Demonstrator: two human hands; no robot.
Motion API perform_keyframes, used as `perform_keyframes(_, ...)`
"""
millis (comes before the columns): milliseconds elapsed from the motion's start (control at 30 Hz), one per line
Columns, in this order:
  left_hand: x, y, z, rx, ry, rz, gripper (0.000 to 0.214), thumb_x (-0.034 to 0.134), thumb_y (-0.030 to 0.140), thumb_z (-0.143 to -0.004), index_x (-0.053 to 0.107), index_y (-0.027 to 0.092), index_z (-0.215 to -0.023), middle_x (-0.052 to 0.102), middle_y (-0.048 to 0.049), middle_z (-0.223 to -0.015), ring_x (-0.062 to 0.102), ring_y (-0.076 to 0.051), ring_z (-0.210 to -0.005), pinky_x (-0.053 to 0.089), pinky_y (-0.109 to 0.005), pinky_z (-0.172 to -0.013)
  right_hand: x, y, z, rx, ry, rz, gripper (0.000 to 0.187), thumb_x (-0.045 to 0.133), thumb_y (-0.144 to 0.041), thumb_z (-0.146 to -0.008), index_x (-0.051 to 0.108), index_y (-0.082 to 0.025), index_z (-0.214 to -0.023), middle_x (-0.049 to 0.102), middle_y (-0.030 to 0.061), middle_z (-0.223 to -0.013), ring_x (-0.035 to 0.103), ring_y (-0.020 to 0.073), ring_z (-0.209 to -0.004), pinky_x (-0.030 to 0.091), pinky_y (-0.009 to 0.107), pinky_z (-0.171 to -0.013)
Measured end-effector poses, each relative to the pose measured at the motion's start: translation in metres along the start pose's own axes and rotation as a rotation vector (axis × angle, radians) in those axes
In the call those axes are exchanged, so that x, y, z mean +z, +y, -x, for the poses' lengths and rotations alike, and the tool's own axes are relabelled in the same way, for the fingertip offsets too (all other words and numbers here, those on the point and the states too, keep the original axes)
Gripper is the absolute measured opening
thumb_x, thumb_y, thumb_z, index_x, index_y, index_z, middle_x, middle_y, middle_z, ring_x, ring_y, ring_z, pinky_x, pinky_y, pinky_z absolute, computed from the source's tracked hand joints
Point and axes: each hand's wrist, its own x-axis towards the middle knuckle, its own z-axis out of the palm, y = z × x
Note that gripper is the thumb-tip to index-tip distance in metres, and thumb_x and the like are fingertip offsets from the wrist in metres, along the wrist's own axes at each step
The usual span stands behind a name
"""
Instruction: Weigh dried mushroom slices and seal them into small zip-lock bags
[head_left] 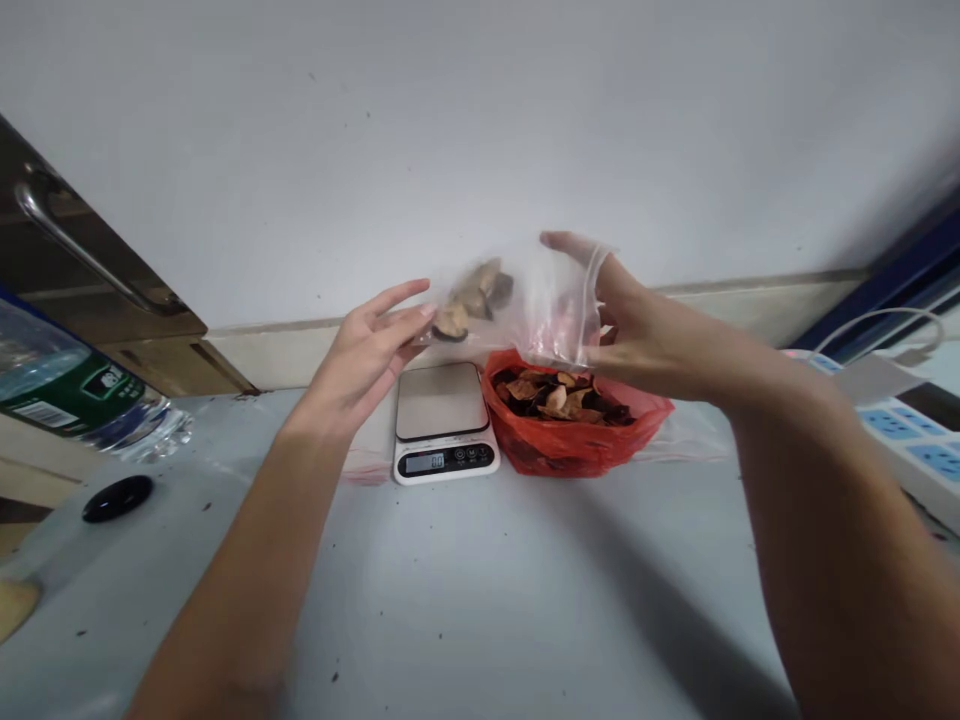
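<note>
A clear plastic zip bag (525,300) is held tilted in the air above the scale and the red bag. Several dried, pale-and-dark slices (472,300) lie in its left end. My left hand (364,355) grips that lower left end between thumb and fingers. At the bag's mouth, my right hand (630,320) holds the plastic, with one finger stretched along the top and some fingers hidden. Below is a white digital scale (442,405) with nothing on its plate. Touching its right side, an open red plastic bag (570,445) contains many brown dried slices (559,395).
Flat clear bags (367,450) lie beside the scale, partly under it. To the left are a water bottle (90,390), a black oval object (118,498) and a metal handle (90,245). A power strip (911,440) with a cable stands at right. A wall backs the table.
</note>
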Motion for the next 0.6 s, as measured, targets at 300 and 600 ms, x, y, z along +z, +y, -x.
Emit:
perform_keyframes(300,0.022,0.006,-0.008,0.038,0.122,-0.063,0.041,0.086,0.025,-0.074,0.073,0.02,-0.113,0.079,-0.0073,-0.103,0.074,-0.02,-0.099,0.058,-0.029,-0.082,-0.02,0.029,0.001,0.116,-0.091,0.204,0.081,0.065,-0.042,-0.083,0.045,-0.03,-0.161,0.076,0.0106,-0.12,0.07,0.0295,-0.098,0.057,0.044,-0.086)
perform_keyframes(600,0.046,0.002,-0.009,0.397,0.147,-0.234,0.026,0.077,0.026,-0.083,0.067,0.025,-0.108,0.079,-0.0023,-0.098,0.074,-0.022,-0.108,0.058,-0.033,-0.095,-0.047,0.036,0.011,0.167,-0.043,0.223,0.041,0.073,-0.06,-0.078,0.081,-0.025,-0.099,0.078,0.0087,-0.088,0.066,0.0248,-0.071,0.05,0.039,-0.062)
